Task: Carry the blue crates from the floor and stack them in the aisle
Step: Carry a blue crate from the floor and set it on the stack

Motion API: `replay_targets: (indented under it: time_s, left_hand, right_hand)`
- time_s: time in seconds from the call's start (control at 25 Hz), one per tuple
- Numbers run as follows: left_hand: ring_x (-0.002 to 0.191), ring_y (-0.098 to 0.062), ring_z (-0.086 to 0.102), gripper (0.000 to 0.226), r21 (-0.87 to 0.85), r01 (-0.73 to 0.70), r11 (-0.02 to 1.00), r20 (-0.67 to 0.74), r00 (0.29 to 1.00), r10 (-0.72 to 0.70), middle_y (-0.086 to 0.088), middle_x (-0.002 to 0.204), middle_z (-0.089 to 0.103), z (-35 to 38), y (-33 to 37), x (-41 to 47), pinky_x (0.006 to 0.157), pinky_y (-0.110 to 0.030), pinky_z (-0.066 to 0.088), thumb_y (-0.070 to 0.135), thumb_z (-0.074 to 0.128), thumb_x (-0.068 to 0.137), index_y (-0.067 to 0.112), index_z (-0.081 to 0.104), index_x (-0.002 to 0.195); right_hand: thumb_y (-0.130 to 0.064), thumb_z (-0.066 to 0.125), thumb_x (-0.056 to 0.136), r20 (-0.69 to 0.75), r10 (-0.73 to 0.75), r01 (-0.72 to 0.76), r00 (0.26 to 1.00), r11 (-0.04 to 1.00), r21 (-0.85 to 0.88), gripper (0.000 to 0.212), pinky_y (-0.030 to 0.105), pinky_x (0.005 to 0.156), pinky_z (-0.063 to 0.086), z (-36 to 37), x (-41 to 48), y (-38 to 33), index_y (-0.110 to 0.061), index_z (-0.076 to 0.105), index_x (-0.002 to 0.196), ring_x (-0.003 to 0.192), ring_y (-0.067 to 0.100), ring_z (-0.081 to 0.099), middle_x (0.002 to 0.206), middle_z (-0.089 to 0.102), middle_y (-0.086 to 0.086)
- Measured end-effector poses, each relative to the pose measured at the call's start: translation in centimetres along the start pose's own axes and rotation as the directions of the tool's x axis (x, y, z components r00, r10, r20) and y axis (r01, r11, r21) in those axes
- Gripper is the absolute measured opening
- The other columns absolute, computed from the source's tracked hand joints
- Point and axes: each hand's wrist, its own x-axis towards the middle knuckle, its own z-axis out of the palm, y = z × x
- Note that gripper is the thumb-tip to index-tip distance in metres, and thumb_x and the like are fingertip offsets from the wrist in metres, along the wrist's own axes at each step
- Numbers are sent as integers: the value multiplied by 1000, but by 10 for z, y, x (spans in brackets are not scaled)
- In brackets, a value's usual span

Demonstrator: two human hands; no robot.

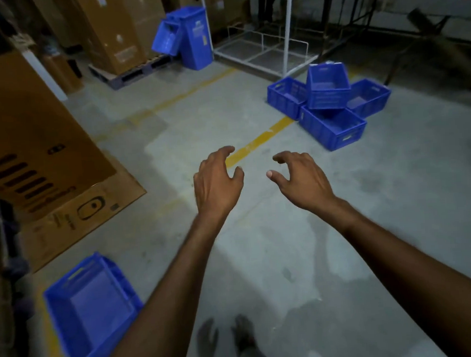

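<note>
**Q:** What is the state of the hands?

**A:** The left hand [218, 179] and right hand [300, 180] are both stretched forward over the bare floor [261, 259]. Their fingers are loosely curled and spread, and they hold nothing and touch nothing.

**Q:** Where are the crates?

**A:** A pile of crates [333, 128] lies ahead and to the right, past the yellow line [257, 144]. One near crate [90, 308] sits at the lower left, beside a cardboard box [33, 141]. A tall stack [195, 40] stands at the far wall.

**Q:** What is the step in hand?

**A:** It is probably the approach to the next pick-up, most likely from the pile.

**Q:** How should it be done?

**A:** Take the top crate [328, 90] first. It rests tilted across the rims of the others, with its opening tipped toward the viewer, so pulling out a lower crate would likely topple it. Grip the two opposite end walls, one hand on each. Level the crate before carrying it.

**Q:** How are the other crates oriented?

**A:** The near crate sits open side up, and its long axis runs away from the person, with a handle slot on the far end. The front crate of the pile also sits open side up. Its slotted end appears to face lower right, though blur makes its long axis uncertain.
</note>
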Motion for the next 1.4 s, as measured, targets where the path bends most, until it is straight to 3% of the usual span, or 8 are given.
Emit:
replay_targets:
  time_s: [0.24,0.4,0.6,0.76,1.12,1.4]
  left_hand:
    - [128,-22,50,52,8,-64,998,42,997,64,5,141,55,108,29,120,103,-38,38,28,61,89,29,48,140]
    - [132,-24,48,61,93,-213,973,152,969,197,2,145,51,174,63,204,104,-42,38,27,63,88,27,42,146]
    - [130,-23,48,57,-3,-229,973,214,951,224,4,144,51,245,121,310,104,-41,38,28,62,89,29,44,144]
    - [125,-25,51,56,-52,-273,961,183,943,278,3,139,55,325,180,400,101,-41,40,28,64,88,28,48,141]
    - [123,-30,54,48,-99,-192,976,187,960,208,-1,134,58,492,303,563,99,-44,42,26,63,88,27,52,135]
    - [115,-16,63,42,-150,-100,984,327,934,145,10,128,64,634,331,687,92,-34,50,27,62,91,31,56,132]
  right_hand:
    - [-48,57,97,-65,66,-67,996,998,-17,47,38,98,44,6,111,82,-24,52,137,127,23,49,133,61,-1]
    - [-48,58,97,-86,125,-129,988,991,-43,51,40,102,43,-2,185,144,-23,49,140,128,25,48,137,58,1]
    - [-48,59,96,-122,237,-247,964,967,-69,54,41,103,43,-37,275,234,-20,49,141,129,27,47,138,57,4]
    - [-47,60,95,-144,244,-256,959,964,-77,54,40,105,42,-59,361,326,-20,51,141,129,28,47,138,58,4]
    - [-41,63,93,-109,189,-201,976,973,-115,53,43,105,43,-117,562,508,-18,53,139,125,34,51,136,59,9]
    - [-38,63,94,-62,211,-216,976,971,-101,52,44,103,43,-98,726,627,-16,51,140,127,34,49,136,59,10]
